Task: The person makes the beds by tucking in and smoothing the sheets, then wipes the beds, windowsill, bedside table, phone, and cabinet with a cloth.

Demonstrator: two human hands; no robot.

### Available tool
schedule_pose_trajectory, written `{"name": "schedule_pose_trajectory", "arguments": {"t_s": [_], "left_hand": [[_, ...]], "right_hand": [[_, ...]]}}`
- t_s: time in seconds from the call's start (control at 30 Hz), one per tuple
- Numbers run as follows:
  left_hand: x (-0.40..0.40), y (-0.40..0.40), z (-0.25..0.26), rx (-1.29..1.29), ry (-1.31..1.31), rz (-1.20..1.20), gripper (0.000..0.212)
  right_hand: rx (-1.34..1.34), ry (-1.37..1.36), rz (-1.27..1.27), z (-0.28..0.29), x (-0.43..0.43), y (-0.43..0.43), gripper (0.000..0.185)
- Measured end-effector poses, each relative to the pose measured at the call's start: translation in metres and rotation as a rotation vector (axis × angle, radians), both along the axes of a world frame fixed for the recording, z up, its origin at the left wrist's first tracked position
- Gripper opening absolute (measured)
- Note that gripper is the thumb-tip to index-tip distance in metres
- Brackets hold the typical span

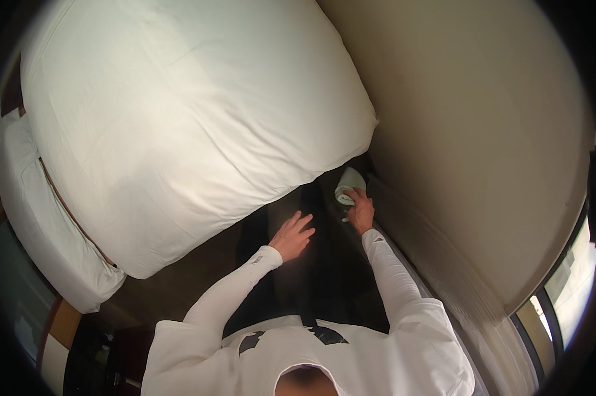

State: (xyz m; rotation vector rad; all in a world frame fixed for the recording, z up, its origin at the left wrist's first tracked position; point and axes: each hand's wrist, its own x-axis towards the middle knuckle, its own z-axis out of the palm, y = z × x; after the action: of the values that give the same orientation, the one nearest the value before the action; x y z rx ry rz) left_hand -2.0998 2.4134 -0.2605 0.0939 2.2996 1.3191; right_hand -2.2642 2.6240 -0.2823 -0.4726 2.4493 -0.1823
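Note:
My right hand (361,210) grips one end of a rolled white cloth (351,182), which looks like a small towel. The roll is just off the corner of the bed, close to the foot of the wall. My left hand (293,236) holds nothing, its fingers apart over the dark floor beside the bed. Ahead of both hands lies a mattress (204,119) under a white fitted cover with soft wrinkles. Something small and pale shows under my right hand, too little of it visible to name.
A large beige wall or panel (466,123) rises along the right, with a translucent sheet or curtain (456,292) hanging low beside my right arm. White pillows or folded bedding (55,232) lie at the left end of the mattress. A window (570,282) is at the far right.

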Motion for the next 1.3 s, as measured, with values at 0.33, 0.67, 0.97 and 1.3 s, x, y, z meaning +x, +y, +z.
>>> {"name": "schedule_pose_trajectory", "arguments": {"t_s": [0.33, 0.67, 0.97, 1.3], "left_hand": [[-0.176, -0.110, 0.026, -0.510, 0.651, 0.546, 0.050], [-0.091, 0.106, -0.151, -0.059, -0.011, 0.147, 0.061], [0.028, 0.062, -0.197, 1.056, -1.323, 0.845, 0.063], [-0.037, 0.062, -0.168, 0.958, -1.040, 0.692, 0.063]], "right_hand": [[-0.768, 0.544, -0.554, 0.091, -0.015, -0.029, 0.051], [-0.404, -0.089, -0.670, -0.192, 0.013, 0.045, 0.047], [-0.873, -1.099, -0.662, -0.093, 0.097, 0.068, 0.049], [-1.096, -0.574, -1.139, -0.309, -0.145, 0.059, 0.071]]}}
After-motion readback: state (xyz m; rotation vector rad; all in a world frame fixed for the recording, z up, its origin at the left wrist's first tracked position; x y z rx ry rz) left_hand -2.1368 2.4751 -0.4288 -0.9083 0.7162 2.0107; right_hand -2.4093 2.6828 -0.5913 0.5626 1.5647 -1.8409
